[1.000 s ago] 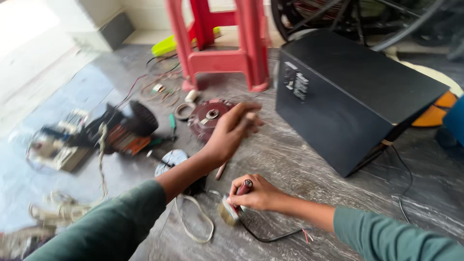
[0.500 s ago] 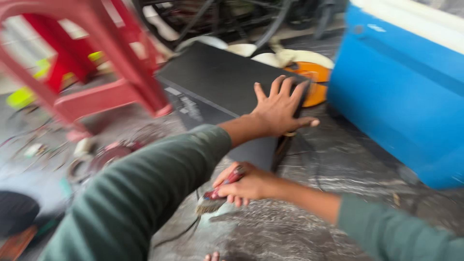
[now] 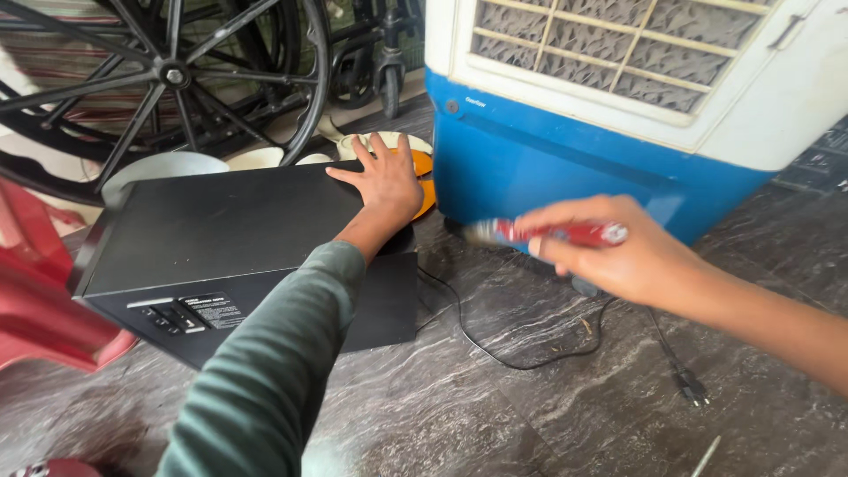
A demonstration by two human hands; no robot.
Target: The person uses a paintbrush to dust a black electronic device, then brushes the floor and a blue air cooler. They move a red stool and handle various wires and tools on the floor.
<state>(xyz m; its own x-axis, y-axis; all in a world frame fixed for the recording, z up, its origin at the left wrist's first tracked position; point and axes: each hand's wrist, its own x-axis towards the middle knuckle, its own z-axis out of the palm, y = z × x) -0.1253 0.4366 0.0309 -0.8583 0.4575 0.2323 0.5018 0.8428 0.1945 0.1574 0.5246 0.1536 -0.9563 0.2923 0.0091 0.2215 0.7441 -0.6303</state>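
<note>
My left hand (image 3: 385, 181) lies flat, fingers spread, on the far right corner of a black box-shaped speaker (image 3: 221, 238) that lies on the floor. My right hand (image 3: 614, 252) is lifted above the floor and grips a red-handled tool (image 3: 552, 233), blurred, pointing left toward the speaker. The tool's tip is hard to make out. A thin black cable (image 3: 530, 353) runs from behind the speaker across the grey marbled floor to a plug (image 3: 689, 386).
A blue and white air cooler (image 3: 618, 106) stands right behind my hands. A black spoked wheel (image 3: 159, 79) stands at the back left. A red plastic stool (image 3: 35, 291) is at the left edge. Pale bowls (image 3: 163, 168) and an orange object (image 3: 424, 181) lie behind the speaker.
The view swung right, from the red stool and scattered parts to the speaker and cooler. My left hand moved onto the speaker. My right hand rose from the floor with the red-handled tool.
</note>
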